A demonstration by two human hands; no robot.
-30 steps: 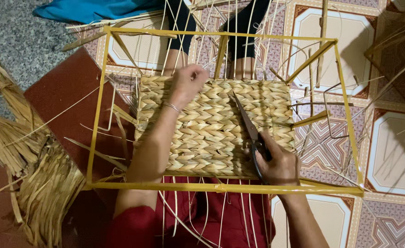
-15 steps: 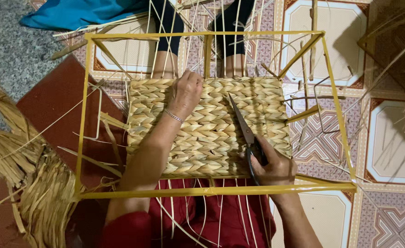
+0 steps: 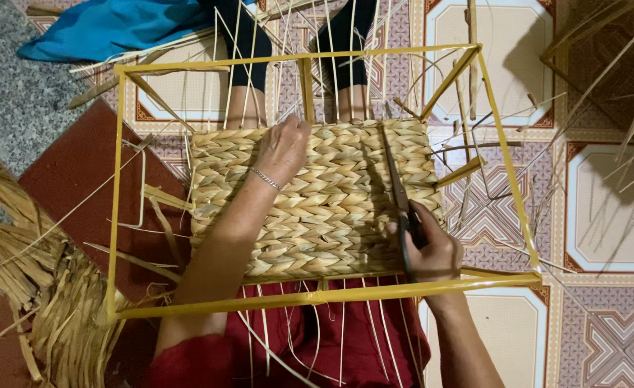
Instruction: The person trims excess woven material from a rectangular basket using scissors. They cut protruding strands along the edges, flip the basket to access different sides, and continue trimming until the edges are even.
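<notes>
1 woven panel point(image 3: 317, 201), 1 scissors point(image 3: 397, 190), 1 frame point(image 3: 309, 293)

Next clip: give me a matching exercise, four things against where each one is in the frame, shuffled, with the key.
Things:
1. left hand
2. scissors
3. blue cloth
4. loose straw bundle

Places:
A. top left, on the floor
B. flat on the woven panel, near its far edge
C. bottom left, beside the yellow frame
D. in the right hand, blades lying on the weave

Pairs: 1-B, 2-D, 3-A, 4-C

A single head-worn camera looks steeply down, close over the lap, at the yellow frame point(image 3: 317, 293) on the tiled floor point(image 3: 611, 208).
</notes>
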